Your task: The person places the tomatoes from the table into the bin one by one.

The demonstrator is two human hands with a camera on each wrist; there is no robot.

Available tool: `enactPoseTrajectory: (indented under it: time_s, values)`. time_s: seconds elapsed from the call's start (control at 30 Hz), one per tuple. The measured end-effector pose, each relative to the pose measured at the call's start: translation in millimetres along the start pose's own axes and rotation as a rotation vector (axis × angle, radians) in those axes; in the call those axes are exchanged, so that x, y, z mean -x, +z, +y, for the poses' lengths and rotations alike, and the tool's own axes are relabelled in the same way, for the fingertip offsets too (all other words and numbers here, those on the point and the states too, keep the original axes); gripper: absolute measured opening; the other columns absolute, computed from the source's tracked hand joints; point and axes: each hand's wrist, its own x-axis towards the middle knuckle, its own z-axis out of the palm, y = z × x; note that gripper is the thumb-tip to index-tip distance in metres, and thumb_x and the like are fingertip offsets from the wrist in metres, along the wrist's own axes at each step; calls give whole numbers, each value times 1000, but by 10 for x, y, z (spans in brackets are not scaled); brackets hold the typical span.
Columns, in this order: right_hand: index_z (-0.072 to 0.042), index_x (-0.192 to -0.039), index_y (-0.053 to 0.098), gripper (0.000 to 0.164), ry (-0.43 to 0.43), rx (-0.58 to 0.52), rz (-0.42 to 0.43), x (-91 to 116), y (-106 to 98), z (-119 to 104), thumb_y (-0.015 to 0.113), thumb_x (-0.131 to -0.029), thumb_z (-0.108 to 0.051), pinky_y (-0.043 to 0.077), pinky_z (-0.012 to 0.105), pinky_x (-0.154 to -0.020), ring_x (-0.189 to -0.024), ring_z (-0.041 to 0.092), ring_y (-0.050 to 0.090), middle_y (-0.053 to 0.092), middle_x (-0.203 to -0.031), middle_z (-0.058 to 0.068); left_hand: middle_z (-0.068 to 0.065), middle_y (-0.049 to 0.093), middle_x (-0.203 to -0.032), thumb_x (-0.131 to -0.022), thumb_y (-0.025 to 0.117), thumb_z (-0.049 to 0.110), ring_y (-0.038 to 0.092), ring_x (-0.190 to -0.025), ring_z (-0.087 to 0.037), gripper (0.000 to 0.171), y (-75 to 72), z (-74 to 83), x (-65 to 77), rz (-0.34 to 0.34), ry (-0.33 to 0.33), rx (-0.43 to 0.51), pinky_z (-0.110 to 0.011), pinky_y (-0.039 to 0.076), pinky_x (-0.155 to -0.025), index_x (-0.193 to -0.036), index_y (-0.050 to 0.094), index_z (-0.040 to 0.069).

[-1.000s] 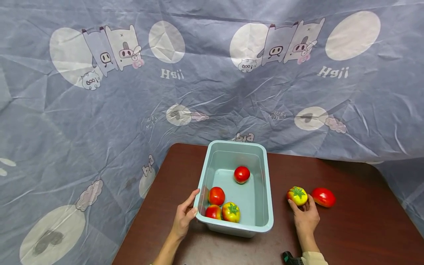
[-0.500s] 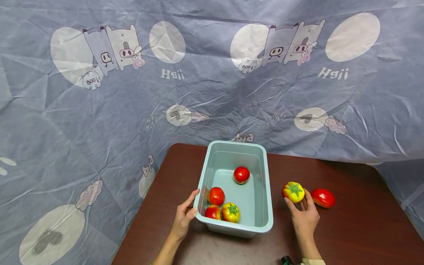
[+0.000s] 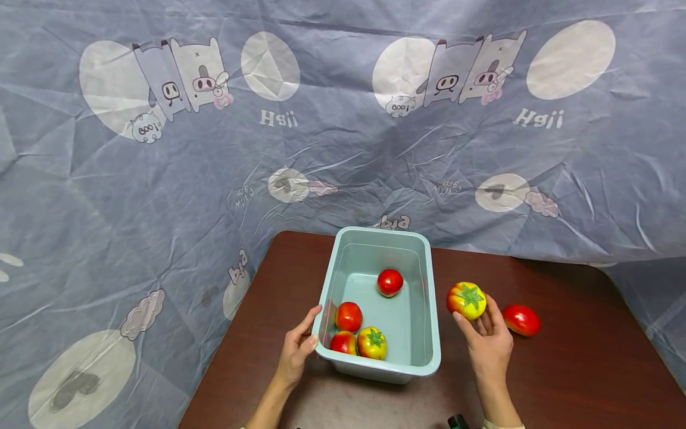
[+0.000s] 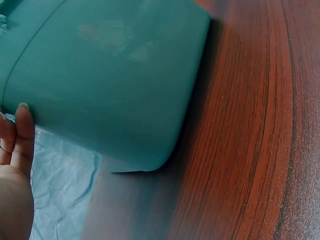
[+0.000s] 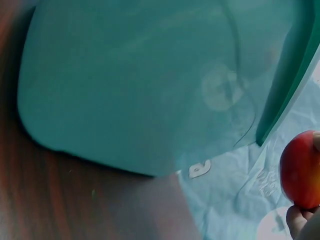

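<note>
My right hand point(image 3: 490, 345) holds a red-and-yellow tomato point(image 3: 466, 301) with a green leafy top, raised over the table to the right of the bin. In the right wrist view the same tomato point(image 5: 301, 170) shows at the right edge, pinched between thumb and fingers. A light blue-green plastic bin point(image 3: 433, 310) stands mid-table. At its near left corner my left hand point(image 3: 296, 351) grips the rim; the left wrist view shows fingertips point(image 4: 24, 117) against its outer wall. Inside lie a red tomato point(image 3: 390, 282) at the back and several more, including a yellow one point(image 3: 371, 343), at the near left.
Another red tomato point(image 3: 521, 320) lies on the dark brown table point(image 3: 584, 357), just right of my right hand. Behind and left of the table hangs a grey-blue printed cloth point(image 3: 343, 149).
My right hand has lifted the red-and-yellow tomato off the table and carried it up and left, toward the bin. The left hand and the bin have stayed in place.
</note>
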Motion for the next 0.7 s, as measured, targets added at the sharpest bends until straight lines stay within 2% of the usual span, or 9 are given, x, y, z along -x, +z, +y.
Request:
enactPoseTrajectory:
  time_s: [0.13,0.33,0.43,0.57,0.7]
  values:
    - [-18,-142,51,73,-30,-54,-29,58,21,-122,81,-76,-9,44,12,-90,-121,7,57,50,-144,14,-18,61,-124,-88,42,2,61,-77,-10,55,0,-2,-5,1,0,-7,-27,50,-55,-142,41,-9]
    - [-17,-144,48,74,-95,-78,-80,155,81,-278,79,-78,-6,43,7,-89,-125,9,55,49,-146,12,-15,62,-123,-88,42,2,60,-77,-12,55,-8,10,-12,4,8,-15,-37,47,-51,-141,41,-10]
    - [-15,-144,47,76,-155,-112,-116,185,139,-308,78,-77,0,43,5,-90,-125,4,54,48,-146,13,-19,61,-123,-88,42,3,61,-78,-12,54,-11,16,-14,8,11,-10,-32,48,-53,-141,41,-10]
    - [-15,-143,49,78,-248,-120,-152,228,218,-322,77,-74,6,43,6,-92,-122,-1,55,51,-144,12,-29,56,-127,-89,42,2,63,-88,-18,54,-5,20,-11,-1,6,9,-23,53,-66,-142,40,-10]
    - [-10,-141,50,80,-335,-134,-184,277,283,-317,78,-70,12,45,9,-93,-120,0,56,53,-141,10,-32,52,-132,-90,42,3,64,-98,-20,55,10,32,-4,-11,-15,28,-24,54,-81,-143,39,-9]
